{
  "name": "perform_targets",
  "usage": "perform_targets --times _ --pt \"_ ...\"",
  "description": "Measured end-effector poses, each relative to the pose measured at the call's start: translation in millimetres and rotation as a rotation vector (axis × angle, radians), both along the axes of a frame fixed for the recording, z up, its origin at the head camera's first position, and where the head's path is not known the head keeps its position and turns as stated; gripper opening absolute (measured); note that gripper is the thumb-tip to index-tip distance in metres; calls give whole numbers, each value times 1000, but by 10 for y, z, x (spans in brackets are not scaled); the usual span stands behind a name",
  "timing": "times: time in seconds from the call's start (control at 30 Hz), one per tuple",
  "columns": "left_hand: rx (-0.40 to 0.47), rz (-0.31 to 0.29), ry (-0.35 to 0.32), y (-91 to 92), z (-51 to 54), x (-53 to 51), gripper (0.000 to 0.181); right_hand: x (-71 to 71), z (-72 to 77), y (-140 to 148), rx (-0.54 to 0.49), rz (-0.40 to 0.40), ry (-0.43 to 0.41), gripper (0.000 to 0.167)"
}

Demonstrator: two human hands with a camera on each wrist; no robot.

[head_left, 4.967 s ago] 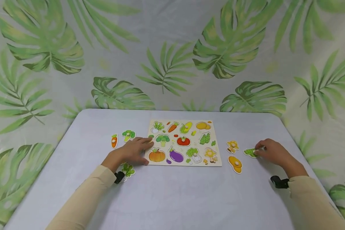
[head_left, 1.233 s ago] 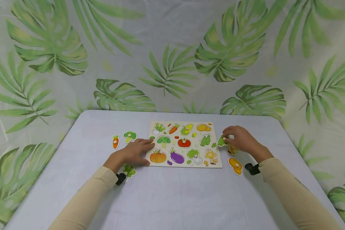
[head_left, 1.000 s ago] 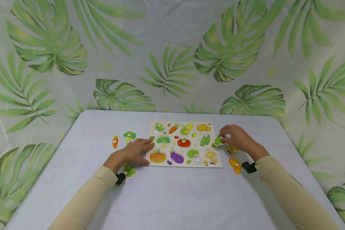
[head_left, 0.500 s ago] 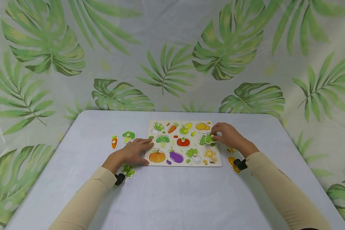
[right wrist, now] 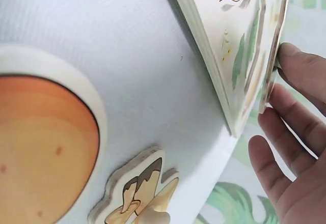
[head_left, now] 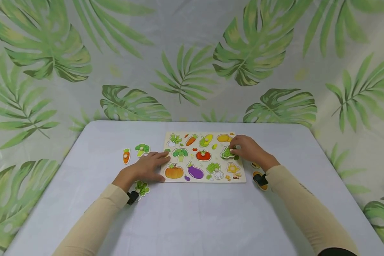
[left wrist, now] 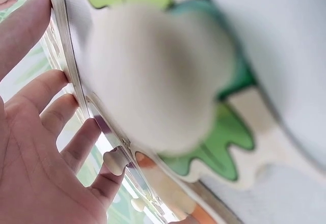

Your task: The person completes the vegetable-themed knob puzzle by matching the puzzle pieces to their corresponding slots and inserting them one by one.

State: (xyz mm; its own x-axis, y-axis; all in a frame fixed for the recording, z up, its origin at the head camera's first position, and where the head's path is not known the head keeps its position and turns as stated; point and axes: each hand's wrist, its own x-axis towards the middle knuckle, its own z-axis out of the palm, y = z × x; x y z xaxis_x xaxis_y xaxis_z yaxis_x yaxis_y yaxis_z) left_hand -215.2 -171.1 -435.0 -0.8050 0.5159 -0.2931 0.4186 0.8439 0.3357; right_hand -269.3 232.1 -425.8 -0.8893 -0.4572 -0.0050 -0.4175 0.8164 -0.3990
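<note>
My right hand (head_left: pixel 251 149) pinches a green vegetable-shaped puzzle piece (head_left: pixel 226 153) by its small knob, over the matching green picture at the right of the wooden puzzle board (head_left: pixel 198 181). In the right wrist view this piece (right wrist: pixel 275 51) appears edge-on and apart from the board, between thumb and fingertips. My left hand (head_left: pixel 147 166) rests at the board's left edge with fingers extended, fingertips touching it in the left wrist view. Corn, tomato and leafy cabbage pieces with knobs sit in the board. A leafy green-and-white piece (head_left: pixel 142 188) lies beside my left wrist.
Left of the board lie a carrot piece (head_left: pixel 126 156) and a broccoli piece (head_left: pixel 142 149). On the right, a mushroom piece (right wrist: pixel 142 193) and a yellow-orange potato-like piece (right wrist: pixel 46 142) lie under my right wrist. A leaf-printed cloth (head_left: pixel 192 71) hangs behind the white table (head_left: pixel 192 220).
My right hand picked the green piece off the table at the right and carried it left onto the board, over the matching picture. My left hand has stayed at the board's left edge.
</note>
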Motion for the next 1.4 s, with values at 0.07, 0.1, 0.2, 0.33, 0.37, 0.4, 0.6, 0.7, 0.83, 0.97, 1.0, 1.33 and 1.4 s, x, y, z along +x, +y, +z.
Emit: perform_targets --times 0.07,0.1,0.2,0.33,0.37,0.4,0.6,0.7,0.83,0.97,1.0,1.33,1.4 --pt "2 5 1 -6 -2 2 82 -21 -4 -9 5 -7 -5 13" --pt "1 6 2 -9 -5 1 82 -31 -3 -15 7 -11 -6 13" --pt "3 10 -1 -11 -13 -4 83 -63 -4 -29 11 -17 -8 14" --pt "9 7 -6 -9 -29 -15 83 -99 -38 -45 16 -26 -37 15" --pt "9 7 -8 -8 -30 -15 83 -105 -48 -50 16 -28 -45 15" --pt "9 6 -9 -7 -31 -15 83 -111 -59 -53 17 -29 -50 15" --pt "7 13 -21 19 -38 -20 83 -120 -99 -51 42 -23 -37 15" --pt "10 8 -21 23 -45 -25 83 -107 -101 -48 48 -26 -31 14" --pt "5 -1 -6 10 -44 -20 83 -92 -105 -58 35 -25 -28 13" --pt "12 5 -3 -1 -27 0 82 -99 -128 -89 22 -22 -19 14" --pt "13 5 -1 -3 -20 7 82 -105 -135 -100 24 -25 -20 14" --pt "6 2 2 8 -20 -1 82 -124 -164 -124 30 -70 -49 17" --pt "7 2 -3 7 -16 3 82 -118 -165 -129 32 -69 -48 17"
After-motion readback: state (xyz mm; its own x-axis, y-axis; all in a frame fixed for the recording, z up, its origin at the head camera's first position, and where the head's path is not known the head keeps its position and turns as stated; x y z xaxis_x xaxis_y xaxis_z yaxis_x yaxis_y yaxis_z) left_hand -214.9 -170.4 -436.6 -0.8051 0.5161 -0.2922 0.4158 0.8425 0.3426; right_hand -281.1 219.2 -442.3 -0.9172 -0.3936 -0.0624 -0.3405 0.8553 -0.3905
